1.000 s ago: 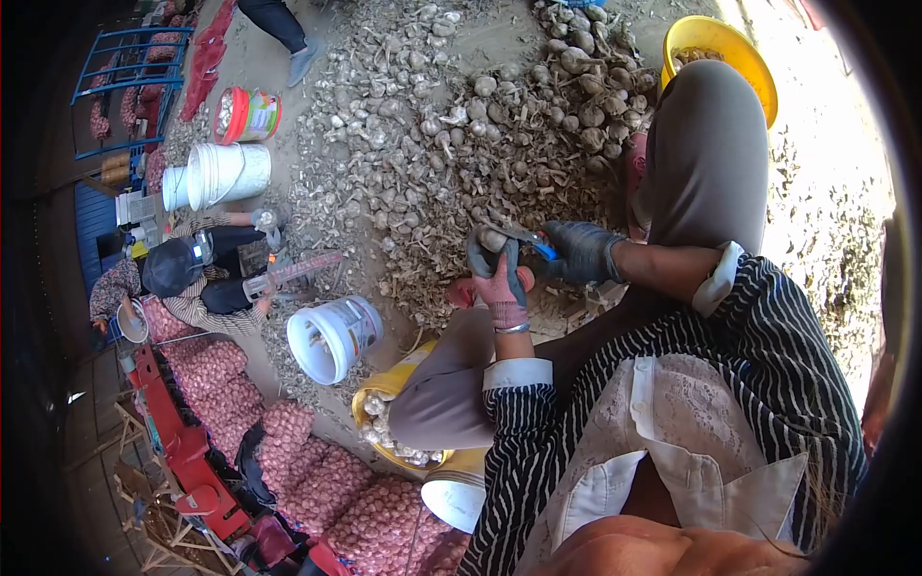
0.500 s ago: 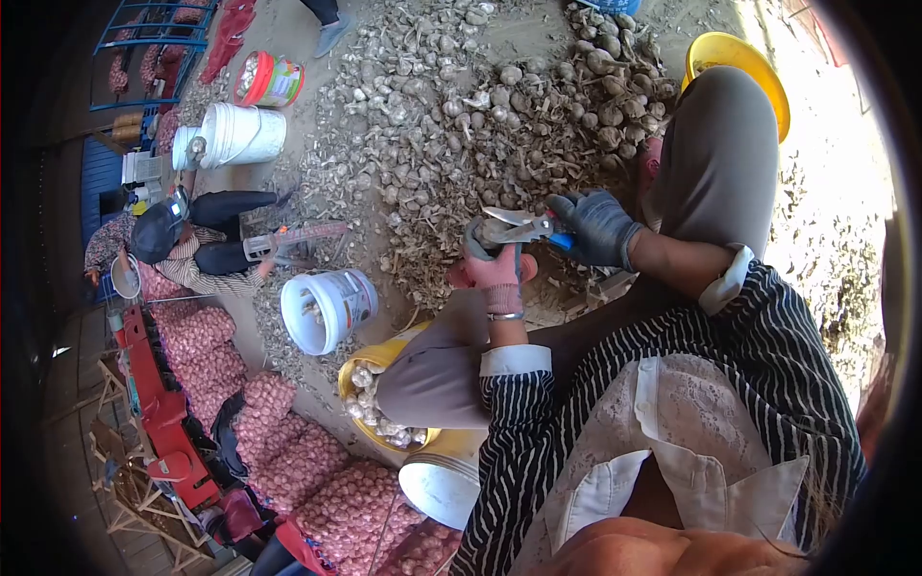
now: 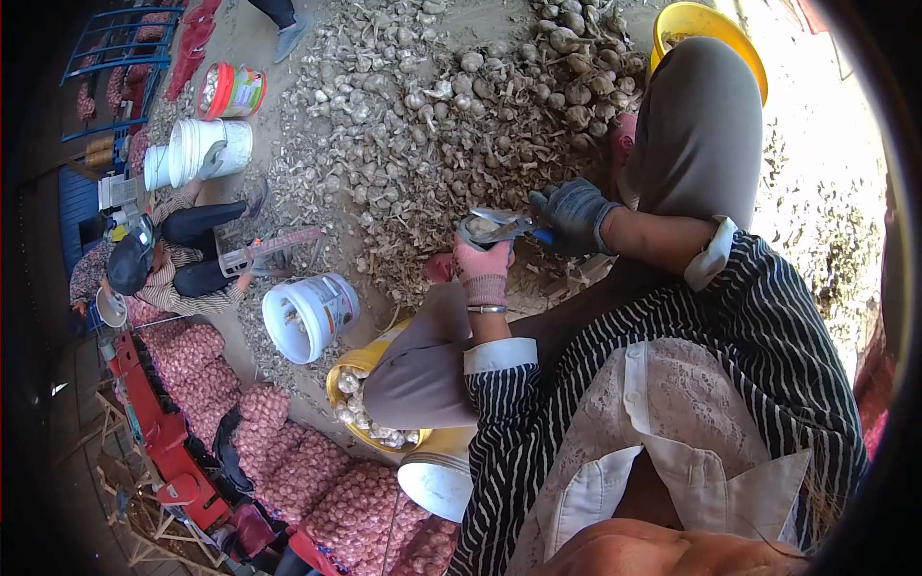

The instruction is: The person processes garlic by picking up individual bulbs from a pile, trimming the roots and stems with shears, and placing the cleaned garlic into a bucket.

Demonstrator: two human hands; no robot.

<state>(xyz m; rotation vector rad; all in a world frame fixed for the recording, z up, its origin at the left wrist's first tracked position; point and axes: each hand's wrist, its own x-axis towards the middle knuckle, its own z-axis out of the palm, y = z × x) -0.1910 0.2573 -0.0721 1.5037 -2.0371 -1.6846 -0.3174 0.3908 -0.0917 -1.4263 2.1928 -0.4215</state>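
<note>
My left hand point(image 3: 483, 257), in a pink glove with grey fingertips, holds a pale garlic bulb point(image 3: 482, 228). My right hand point(image 3: 579, 217) wears a dark grey glove, its fingers wrapped round the blue handles of the shears point(image 3: 511, 227). The metal blades reach left to the bulb and lie across it. Whether they cut into it is too small to tell. Just beyond my hands spreads a heap of garlic point(image 3: 461, 144) with dry stalks.
A yellow bucket of garlic point(image 3: 348, 408) stands by my left knee, a white bucket point(image 3: 309, 319) beyond it. Another yellow bucket point(image 3: 735, 43) is beyond my right knee. A co-worker point(image 3: 182, 245) sits at the left. Full net bags point(image 3: 307, 470) line the lower left.
The view has shifted, so most things appear further left. The shears have turned, with blades now closer together over the bulb. The co-worker's gloved hand has moved onto a white bucket.
</note>
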